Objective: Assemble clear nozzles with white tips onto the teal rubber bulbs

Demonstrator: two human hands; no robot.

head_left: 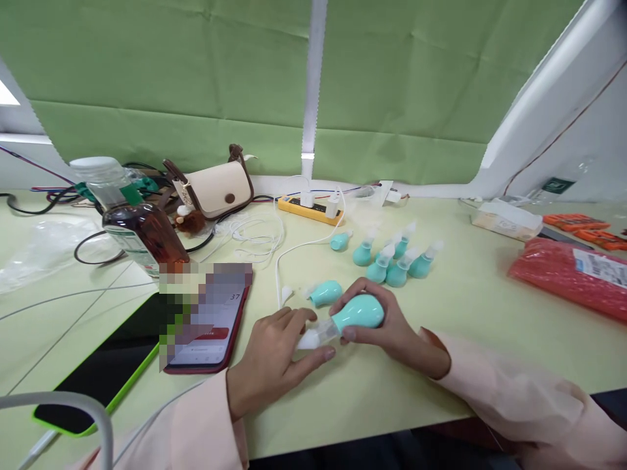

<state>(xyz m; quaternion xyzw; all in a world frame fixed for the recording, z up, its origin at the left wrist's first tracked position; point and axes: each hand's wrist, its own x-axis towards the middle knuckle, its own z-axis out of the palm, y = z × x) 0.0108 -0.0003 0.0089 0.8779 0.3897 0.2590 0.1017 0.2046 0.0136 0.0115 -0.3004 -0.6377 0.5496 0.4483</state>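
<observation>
Fingers of the right hand (398, 331) clamped a glossy turquoise bulb (362, 311) — left hand (274, 349) around its translucent nozzle (327, 330), grip unclear — above a pale yellow-green tabletop (470, 313) (creased green sheets (441, 85) behind).

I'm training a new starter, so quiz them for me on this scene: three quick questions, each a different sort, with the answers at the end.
1. Short answer: Which of the person's hands grips the round end of the turquoise bulb?
2. True or false: The cream handbag is farther from the person than the red-cased phone.
3. Count: How many other turquoise bulbs can be seen on the table, out of the hands?

Key:
1. The right hand; the fingers of the left hand are at the white tip.
2. True.
3. Seven.
</observation>
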